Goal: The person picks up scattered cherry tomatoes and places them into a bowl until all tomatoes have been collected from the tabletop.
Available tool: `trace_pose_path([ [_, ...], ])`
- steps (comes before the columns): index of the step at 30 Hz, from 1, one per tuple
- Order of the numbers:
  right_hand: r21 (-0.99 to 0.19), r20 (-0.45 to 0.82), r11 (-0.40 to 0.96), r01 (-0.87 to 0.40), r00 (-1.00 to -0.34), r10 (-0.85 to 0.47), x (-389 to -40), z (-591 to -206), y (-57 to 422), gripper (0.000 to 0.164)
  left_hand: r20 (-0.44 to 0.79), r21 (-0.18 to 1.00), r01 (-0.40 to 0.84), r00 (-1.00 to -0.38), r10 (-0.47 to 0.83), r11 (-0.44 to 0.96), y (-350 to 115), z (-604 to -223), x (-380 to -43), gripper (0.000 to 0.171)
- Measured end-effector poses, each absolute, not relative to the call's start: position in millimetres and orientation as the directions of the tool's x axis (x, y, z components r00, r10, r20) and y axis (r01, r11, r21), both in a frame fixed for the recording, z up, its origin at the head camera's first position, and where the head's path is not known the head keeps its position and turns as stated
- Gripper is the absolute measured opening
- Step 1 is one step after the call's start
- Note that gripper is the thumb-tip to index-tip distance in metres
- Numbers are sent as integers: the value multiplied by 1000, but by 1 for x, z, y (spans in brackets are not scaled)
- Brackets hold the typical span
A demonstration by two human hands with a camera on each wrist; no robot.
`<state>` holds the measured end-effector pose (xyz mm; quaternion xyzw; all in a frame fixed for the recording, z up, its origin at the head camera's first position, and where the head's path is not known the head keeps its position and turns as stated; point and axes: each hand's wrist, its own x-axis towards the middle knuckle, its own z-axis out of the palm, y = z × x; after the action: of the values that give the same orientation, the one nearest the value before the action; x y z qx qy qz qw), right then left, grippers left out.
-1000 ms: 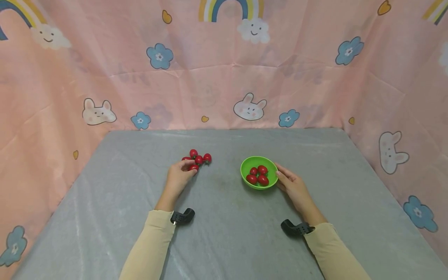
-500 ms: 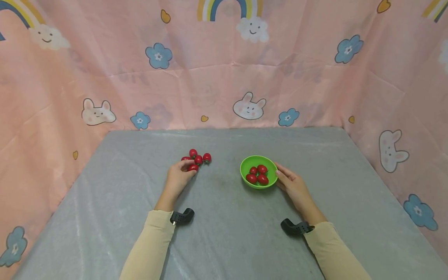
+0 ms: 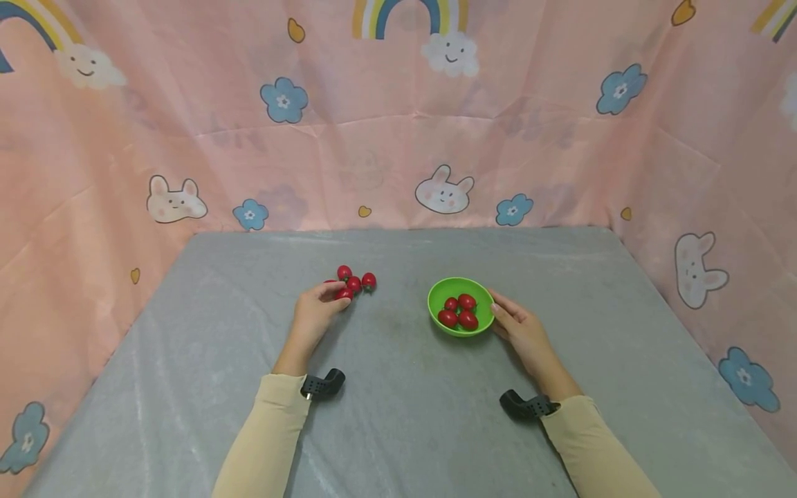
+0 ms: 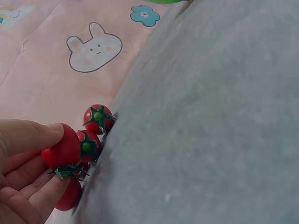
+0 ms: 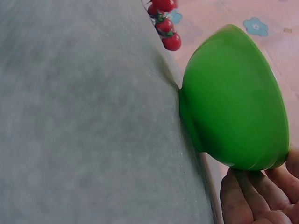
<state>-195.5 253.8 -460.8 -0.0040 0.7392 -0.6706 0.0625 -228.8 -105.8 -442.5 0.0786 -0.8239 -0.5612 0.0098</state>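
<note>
My left hand [image 3: 314, 311] pinches a cherry tomato [image 4: 64, 148] between thumb and fingers; its green calyx points down in the left wrist view. Right behind it lie several more red cherry tomatoes [image 3: 353, 284] in a loose cluster on the table, one partly hidden by my fingers. To the right stands a green bowl [image 3: 441, 330] with several cherry tomatoes [image 3: 468, 319] inside. At the bowl's right side, my right hand [image 3: 523, 337] holds it, thumb at the rim and fingers [image 5: 236, 200] against the outer wall.
A grey cloth covers the table [image 3: 398, 415]. Behind and at both sides hangs a pink curtain [image 3: 361, 152] printed with rabbits, flowers and rainbows. Each wrist wears a black camera strap, the left camera [image 3: 324, 384] and right camera [image 3: 523, 406] facing inward.
My left hand has risen slightly with the pinched cherry tomato, which now sits a little higher in the head view. My right hand and the bowl have stayed in place.
</note>
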Motion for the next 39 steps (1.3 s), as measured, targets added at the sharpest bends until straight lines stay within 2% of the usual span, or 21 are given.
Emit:
trace_pose_path([
  [14, -991, -92, 104, 82, -992, -88, -193, -459, 253, 59, -89, 944, -124, -988, -125, 305, -98, -424, -222, 37],
  [28, -993, -78, 92, 69, -992, -99, -195, -460, 254, 58, -38, 946, -63, -996, -86, 317, -79, -408, -218, 37],
  [39, -993, -80, 98, 70, -992, -96, -195, -460, 254, 56, 9, 953, 10, -1000, 5, 302, -50, -394, -222, 38],
])
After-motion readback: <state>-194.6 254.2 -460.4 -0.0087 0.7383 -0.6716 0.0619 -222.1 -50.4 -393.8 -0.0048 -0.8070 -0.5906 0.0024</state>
